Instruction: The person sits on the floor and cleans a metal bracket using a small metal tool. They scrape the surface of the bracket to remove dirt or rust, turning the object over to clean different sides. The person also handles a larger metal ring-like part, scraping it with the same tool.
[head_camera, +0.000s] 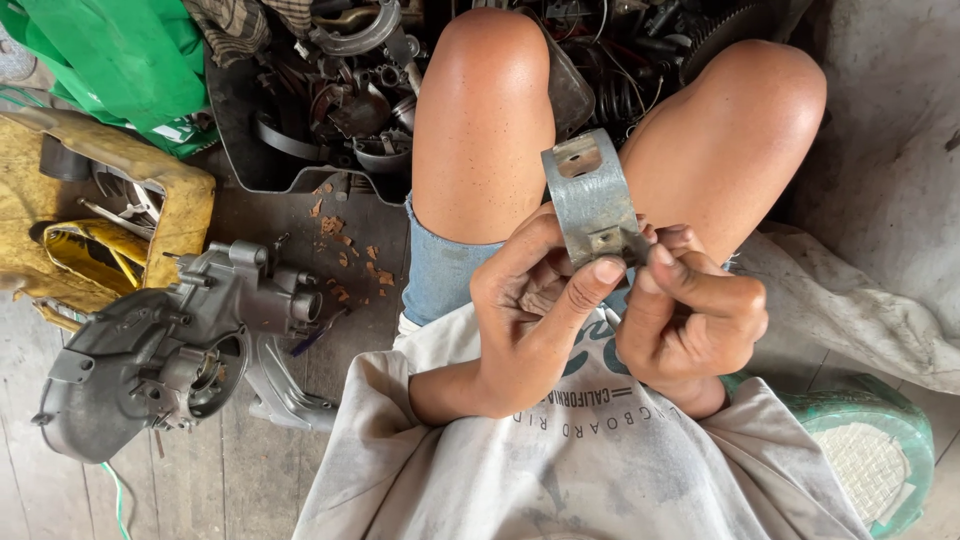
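I see both hands raised above the knees, left hand (525, 300) and right hand (690, 310) fingers pinching a curved grey metal band (592, 200), engine casing (160, 350) on the floor (250, 470) nearby

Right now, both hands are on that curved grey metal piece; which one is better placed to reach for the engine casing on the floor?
Left, probably. The engine casing lies on the left hand's side; the right hand pinches the metal piece's lower end and could likely keep holding it alone.
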